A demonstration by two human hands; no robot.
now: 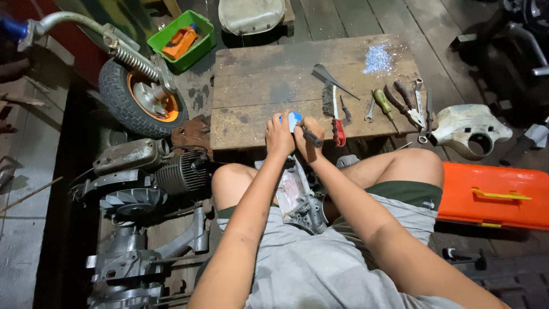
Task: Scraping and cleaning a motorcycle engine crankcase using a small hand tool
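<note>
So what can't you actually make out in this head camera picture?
- The small blue and white thing: mostly hidden by the left hand and right hand.
- The dark tool in the right hand: its working end is too small to tell.
- The metal casing on the lap: partly covered by both forearms.
- The engine: cut off by the bottom edge.

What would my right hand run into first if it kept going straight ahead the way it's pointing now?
Probably the small blue-and-white object that the left hand holds, right against the right hand. Beyond it lies bare wooden board, though depth is hard to judge.
</note>
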